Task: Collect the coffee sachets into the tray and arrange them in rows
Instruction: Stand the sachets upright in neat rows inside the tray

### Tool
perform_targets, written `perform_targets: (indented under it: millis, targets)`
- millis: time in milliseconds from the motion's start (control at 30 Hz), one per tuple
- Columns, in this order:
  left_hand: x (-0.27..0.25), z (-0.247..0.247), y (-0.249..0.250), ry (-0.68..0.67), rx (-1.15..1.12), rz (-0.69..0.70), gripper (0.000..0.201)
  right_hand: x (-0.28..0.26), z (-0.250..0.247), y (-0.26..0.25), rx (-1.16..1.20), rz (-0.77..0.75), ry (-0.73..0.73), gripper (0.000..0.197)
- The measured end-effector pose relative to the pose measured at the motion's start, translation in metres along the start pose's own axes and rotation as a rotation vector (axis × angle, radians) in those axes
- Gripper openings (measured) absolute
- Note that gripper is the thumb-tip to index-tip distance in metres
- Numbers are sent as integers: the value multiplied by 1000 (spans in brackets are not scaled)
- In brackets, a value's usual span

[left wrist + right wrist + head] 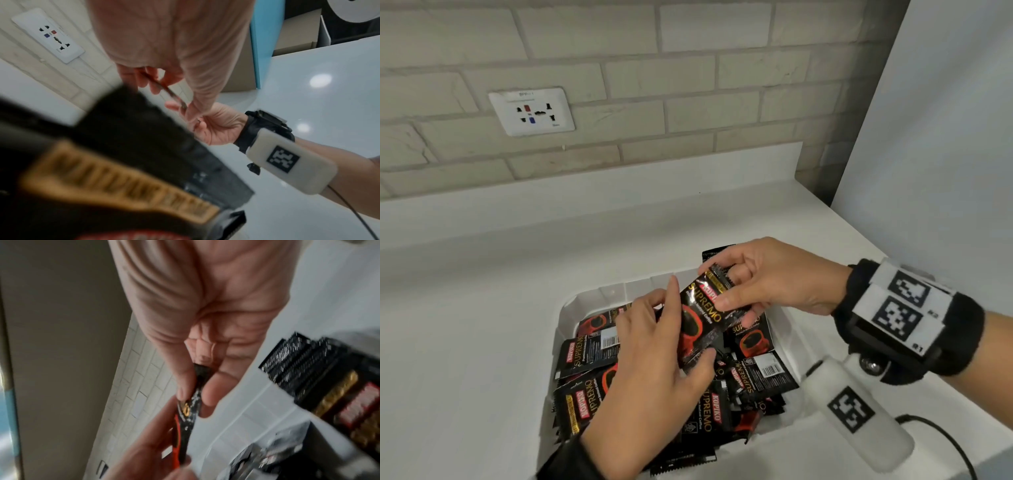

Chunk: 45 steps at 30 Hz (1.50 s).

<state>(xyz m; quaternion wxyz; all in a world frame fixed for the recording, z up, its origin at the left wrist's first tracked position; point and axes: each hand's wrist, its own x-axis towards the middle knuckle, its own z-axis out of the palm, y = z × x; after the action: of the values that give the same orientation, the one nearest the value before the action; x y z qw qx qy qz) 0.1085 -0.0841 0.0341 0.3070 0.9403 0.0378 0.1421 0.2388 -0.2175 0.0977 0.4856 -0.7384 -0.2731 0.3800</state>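
Observation:
A white tray [571,308] on the counter holds several black and red coffee sachets [585,356] lying jumbled. Above the tray both hands hold one sachet [700,322] between them. My right hand [763,281] pinches its upper end between thumb and fingers; the same sachet [190,404] shows edge-on in the right wrist view. My left hand [654,356] pinches its lower end with the thumb under it and the index finger straight along its left edge. The left wrist view shows the sachet [172,94] edge-on beyond a blurred close sachet [115,178].
A brick wall with a white socket plate [532,111] runs behind the white counter [465,342]. A white panel [935,137] stands at the right. A black cable [948,442] trails on the counter by my right wrist. More sachets [333,382] stand stacked at the tray's far edge.

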Motion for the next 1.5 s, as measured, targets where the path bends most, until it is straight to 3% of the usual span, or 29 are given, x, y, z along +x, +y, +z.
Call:
perform_targets:
  millis: [200,333,533,633,800,1033,1200,1400,1500]
  targets:
    - [-6,-11,-5,-25,-89,-48,86,-1,-21,0,-212,-14,119,18]
    - [-15,-21,-16,-106,-84,-63,76,3,-29,8,-698,9,180,14]
    - [-30,-28,-32,-188,-90,-96,77,9,-19,28,-1227,55,81,12]
    - [-34,-32,-34,-207,-97,-117,71,13,-12,34,-1352,8,64,13]
    - [-27,-35,-24,-272,-51,-48,68,20,-6,37,-1411,-53,61,15]
    - [8,-32,11,-567,1,188,36,19,-4,39,-1416,-79,53,14]
    - [41,1,30,-762,24,171,38,18,-10,42,-1381,-84,86,16]
    - [64,28,34,-1006,133,50,42,9,-23,35,-1183,-84,209,14]
    - [70,35,30,-1037,132,5,34,1,-34,31,-1033,-114,320,10]
